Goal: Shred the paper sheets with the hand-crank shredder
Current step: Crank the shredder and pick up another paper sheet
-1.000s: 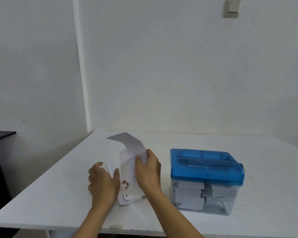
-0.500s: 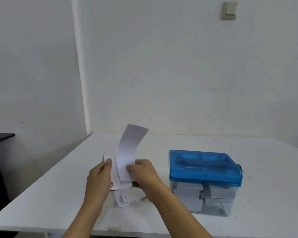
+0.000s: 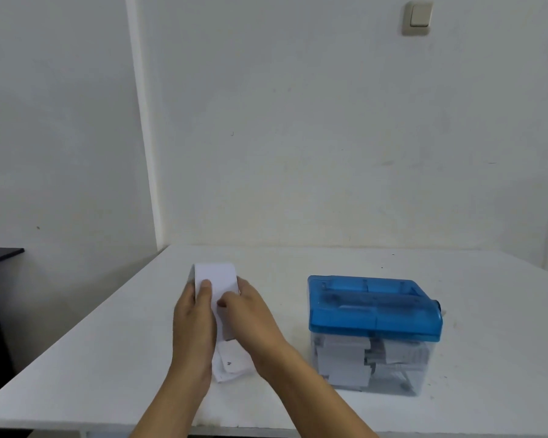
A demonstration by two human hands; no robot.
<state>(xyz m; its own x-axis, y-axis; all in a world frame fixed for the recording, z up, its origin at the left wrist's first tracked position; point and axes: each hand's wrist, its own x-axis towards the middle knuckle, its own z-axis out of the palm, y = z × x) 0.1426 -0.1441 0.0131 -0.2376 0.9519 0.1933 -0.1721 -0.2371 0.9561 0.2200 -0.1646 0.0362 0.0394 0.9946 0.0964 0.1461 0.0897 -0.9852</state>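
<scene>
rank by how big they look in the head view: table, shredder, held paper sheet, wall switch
1. table
2. shredder
3. held paper sheet, partly hidden by the hands
4. wall switch, also the farthest away

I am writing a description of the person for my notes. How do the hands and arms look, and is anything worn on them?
Both are bare. The left hand and right hand have no gloves, and no ring shows on the fingers in view. The left forearm and right forearm carry no sleeve, and neither wrist has a watch or bracelet.
</scene>
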